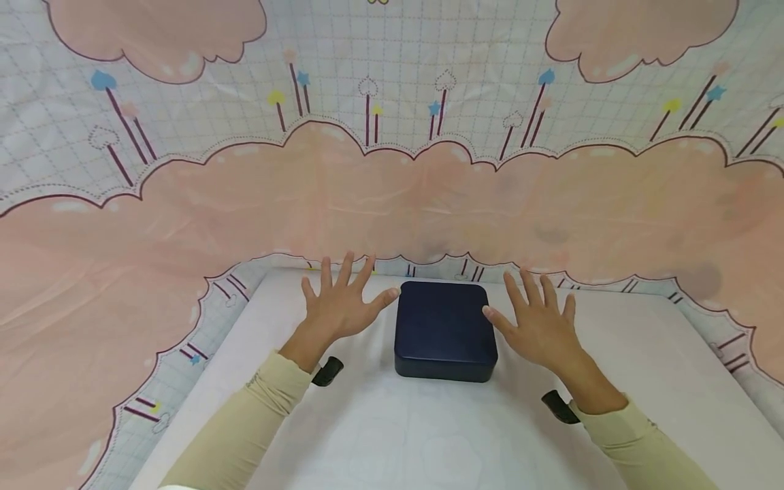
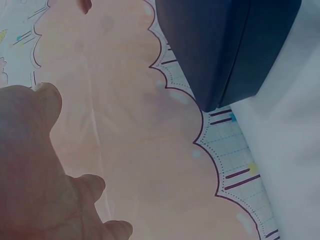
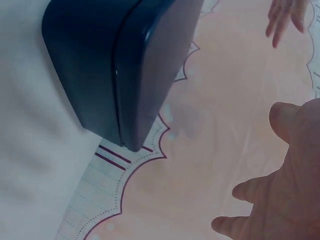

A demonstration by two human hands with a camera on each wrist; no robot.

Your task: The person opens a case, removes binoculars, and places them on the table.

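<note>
A dark navy square box (image 1: 446,323) with rounded corners stands on the white table, its lid closed. To its left my left hand (image 1: 339,306) is spread with straight fingers, the thumb near the box's far left corner. On the other side my right hand (image 1: 539,327) is spread the same way, its thumb close to the box's right edge. Neither hand holds anything. Whether the thumbs touch the box I cannot tell from the head view. In the left wrist view the box (image 2: 215,45) appears apart from the fingers; the right wrist view shows the box (image 3: 100,65) likewise.
The white tabletop (image 1: 380,435) extends around the box and toward me. Behind and beside it hangs a pink and white patterned cloth (image 1: 392,197) with cloud shapes. Dark wrist-worn devices sit under both wrists, the left device (image 1: 328,371) and the right device (image 1: 559,407).
</note>
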